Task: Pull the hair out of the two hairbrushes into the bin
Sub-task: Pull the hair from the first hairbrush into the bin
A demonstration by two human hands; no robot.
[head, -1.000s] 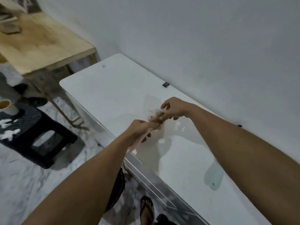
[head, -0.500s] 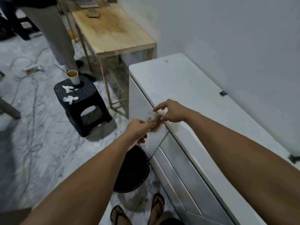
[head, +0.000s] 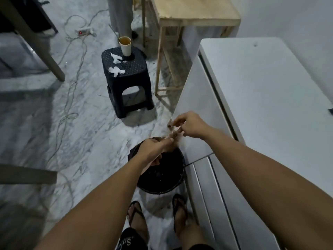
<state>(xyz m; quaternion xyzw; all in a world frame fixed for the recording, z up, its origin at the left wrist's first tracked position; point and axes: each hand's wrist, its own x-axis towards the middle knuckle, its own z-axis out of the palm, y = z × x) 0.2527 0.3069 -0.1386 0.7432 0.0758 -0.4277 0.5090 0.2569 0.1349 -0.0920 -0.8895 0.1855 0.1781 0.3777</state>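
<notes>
Both hands, left (head: 153, 148) and right (head: 191, 126), closed on hairbrush (head: 171, 134) above black bin (head: 162, 179), marble floor (head: 81, 132)

Hands now over the bin

Your left hand (head: 153, 148) and right hand (head: 191, 126), with the hairbrush (head: 171, 134), move off the white cabinet (head: 261, 91) to above the black bin (head: 162, 177).
</notes>
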